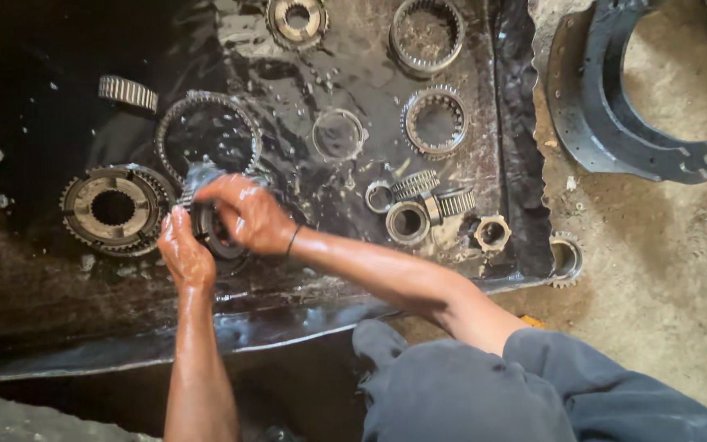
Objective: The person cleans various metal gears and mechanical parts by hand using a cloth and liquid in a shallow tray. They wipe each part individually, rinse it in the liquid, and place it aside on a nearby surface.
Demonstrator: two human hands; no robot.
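Dark, oil-wet round metal gear part (209,231) sits between both hands, over the near side of the shallow black oily wash tray (517,123). Left hand (185,255) cups it from below, fingers curled against its rim; right hand (245,214) is clamped over its top, pressing a wet grey rag (199,177) onto it. Just left lies a large toothed steel hub (114,209); behind the hands rests a wide toothed ring gear (208,131). Smaller collars and rings lie scattered to the right.
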